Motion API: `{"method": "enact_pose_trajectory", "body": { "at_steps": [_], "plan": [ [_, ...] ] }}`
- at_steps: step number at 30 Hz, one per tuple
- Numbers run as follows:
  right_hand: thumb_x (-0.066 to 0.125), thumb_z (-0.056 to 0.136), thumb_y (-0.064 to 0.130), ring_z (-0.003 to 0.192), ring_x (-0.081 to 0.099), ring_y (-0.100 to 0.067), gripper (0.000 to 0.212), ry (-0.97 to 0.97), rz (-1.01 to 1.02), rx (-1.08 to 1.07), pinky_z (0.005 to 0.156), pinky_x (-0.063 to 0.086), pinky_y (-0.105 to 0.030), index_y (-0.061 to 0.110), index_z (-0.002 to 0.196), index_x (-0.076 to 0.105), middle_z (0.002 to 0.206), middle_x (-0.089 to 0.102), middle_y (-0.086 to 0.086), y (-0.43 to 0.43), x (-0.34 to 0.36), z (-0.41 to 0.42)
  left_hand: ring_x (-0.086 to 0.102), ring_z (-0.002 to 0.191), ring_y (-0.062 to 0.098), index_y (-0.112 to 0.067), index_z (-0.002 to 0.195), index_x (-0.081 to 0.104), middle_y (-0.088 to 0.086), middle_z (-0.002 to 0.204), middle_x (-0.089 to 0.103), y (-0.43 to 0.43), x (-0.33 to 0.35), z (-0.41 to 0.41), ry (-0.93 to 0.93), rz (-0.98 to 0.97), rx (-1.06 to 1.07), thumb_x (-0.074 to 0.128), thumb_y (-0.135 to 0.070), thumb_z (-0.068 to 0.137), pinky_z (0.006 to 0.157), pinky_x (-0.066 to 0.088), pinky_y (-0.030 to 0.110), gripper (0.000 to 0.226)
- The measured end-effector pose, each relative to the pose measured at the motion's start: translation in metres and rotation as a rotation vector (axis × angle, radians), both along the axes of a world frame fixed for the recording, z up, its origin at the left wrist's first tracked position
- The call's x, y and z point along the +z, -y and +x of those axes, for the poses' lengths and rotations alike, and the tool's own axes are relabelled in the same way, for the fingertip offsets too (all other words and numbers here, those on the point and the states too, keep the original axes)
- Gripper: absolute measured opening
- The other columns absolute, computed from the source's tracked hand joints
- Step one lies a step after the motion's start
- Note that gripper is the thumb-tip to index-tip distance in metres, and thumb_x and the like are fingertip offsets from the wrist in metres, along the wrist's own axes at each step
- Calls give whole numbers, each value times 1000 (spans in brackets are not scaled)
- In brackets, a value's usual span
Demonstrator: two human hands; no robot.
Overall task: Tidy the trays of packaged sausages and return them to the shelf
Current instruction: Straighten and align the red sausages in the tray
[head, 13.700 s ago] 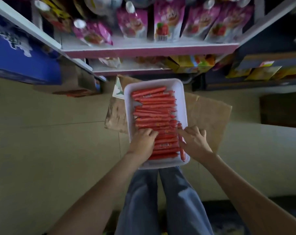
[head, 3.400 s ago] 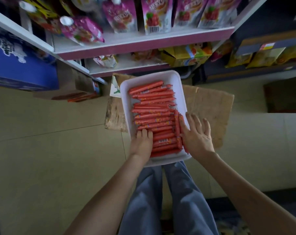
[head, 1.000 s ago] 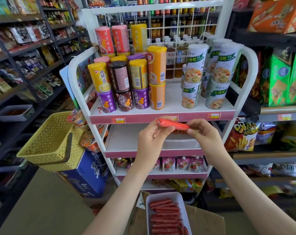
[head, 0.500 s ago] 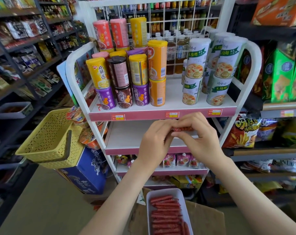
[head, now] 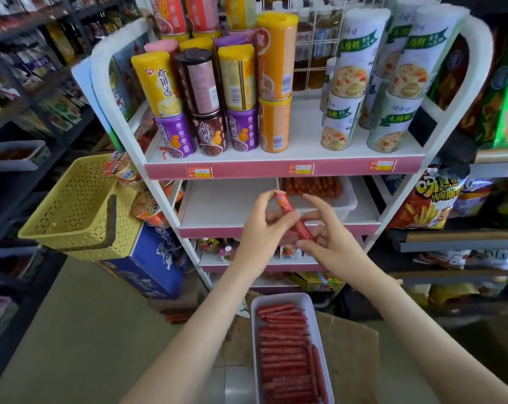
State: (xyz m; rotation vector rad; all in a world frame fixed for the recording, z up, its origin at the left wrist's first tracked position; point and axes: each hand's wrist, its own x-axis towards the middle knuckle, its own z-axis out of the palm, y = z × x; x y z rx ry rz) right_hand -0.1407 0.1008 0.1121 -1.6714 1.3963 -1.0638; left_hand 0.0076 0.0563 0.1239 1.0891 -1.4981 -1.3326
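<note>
A single red packaged sausage (head: 293, 218) is held tilted in front of the second shelf (head: 276, 230) of the white rack. My left hand (head: 264, 225) pinches its upper end and my right hand (head: 328, 237) pinches its lower end. A white tray (head: 346, 204) with several sausages stands on the right part of that shelf. Low down, another white tray (head: 254, 345) filled with rows of red sausages lies on a brown cardboard box (head: 349, 360) in front of my legs.
Stacked cans (head: 217, 91) fill the rack's top shelf. A yellow basket (head: 72, 208) hangs at the rack's left, above a blue carton (head: 150, 269). Snack bags (head: 430, 199) sit on dark shelves at the right. Tan floor (head: 72, 330) lies at the lower left.
My view rose from the floor tray to the rack. Both hands lifted one sausage; it now tilts with its left end raised, and my hands have spread apart along it.
</note>
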Motion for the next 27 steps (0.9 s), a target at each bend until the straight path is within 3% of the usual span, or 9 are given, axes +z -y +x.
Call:
{"method": "enact_pose_trajectory", "body": {
  "at_steps": [3,5,7,10,13,17,20,24,27],
  "plan": [
    [50,95,1,78,68,-14,55,-28,112,-2,74,56,-25,45,126,38,119,55,5,-3,-48,-9,64,91,0,-27,134,41,-7,104,68,6,-42,0,145,165,-32,60,-40,90,80,51,18,49],
    [44,97,3,79,63,-5,36,-162,253,-80,74,51,-16,32,118,52,116,56,-4,-7,-97,-20,59,107,7,-26,139,36,-10,114,62,12,-89,5,383,219,-44,55,-48,90,93,47,29,57],
    [45,96,4,71,57,0,28,-261,449,-163,67,47,-12,25,107,60,103,54,-1,-18,-152,-31,56,112,16,-21,139,39,-3,121,60,10,-147,13,621,283,-101,54,-44,92,96,45,36,54],
    [49,92,2,48,48,1,25,-331,670,-160,52,47,-16,18,102,64,84,55,0,-46,-226,-38,62,104,25,-16,127,52,4,113,65,-10,-243,28,877,311,-205,56,-33,93,85,48,34,38],
    [48,93,3,45,59,-17,19,-330,767,-128,43,48,-24,11,100,64,93,55,-8,-69,-294,-39,63,94,28,-16,118,59,7,103,67,-40,-328,41,1016,293,-348,52,-26,94,72,45,29,27],
    [53,93,8,86,61,-37,22,-455,747,-31,78,50,-45,8,113,63,96,52,-11,-84,-380,-37,60,100,31,-16,119,58,9,115,62,-77,-407,47,1082,244,-536,48,-18,92,82,48,38,29],
    [51,95,25,108,50,-32,25,-720,739,92,92,35,-44,19,117,61,115,53,-7,-94,-428,-30,55,108,28,-16,126,53,7,123,56,-97,-442,40,1178,186,-673,43,-24,96,90,44,34,32],
    [70,77,33,87,40,-26,27,-1051,416,97,71,45,-44,21,102,70,113,59,-5,-114,-461,-22,47,114,28,-14,128,45,8,126,47,-115,-469,29,1329,168,-879,46,-35,97,95,39,36,38],
    [79,72,28,89,48,-28,54,-1123,333,81,84,39,-48,16,123,64,123,48,-6,-134,-478,-23,45,112,30,-10,125,42,11,125,43,-121,-472,23,1369,173,-883,47,-15,94,93,37,37,31]
  ]
}}
